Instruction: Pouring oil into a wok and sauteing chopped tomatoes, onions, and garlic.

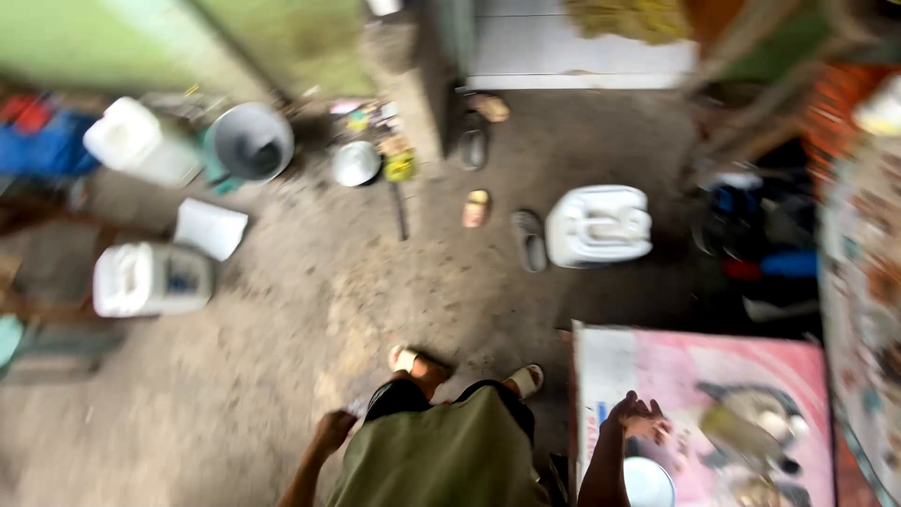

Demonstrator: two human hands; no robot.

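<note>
The view is blurred. My right hand (638,418) hovers with fingers spread over a pink-covered table (676,361) at the lower right, just above a round white bowl (649,483). Metal utensils and a glass-like object (751,432) lie on the table to the right of that hand. My left hand (333,432) hangs at my side with fingers curled; a small pale thing (356,407) shows beside it, and I cannot tell whether the hand grips it. My sandalled feet (418,364) stand on the concrete floor.
White jerrycans stand on the floor at centre right (598,225), left (150,279) and far left (136,141). A grey metal basin (249,141), a small metal bowl (357,162), a white sheet (211,228) and loose sandals (530,239) lie about. A patterned surface (863,282) runs along the right edge.
</note>
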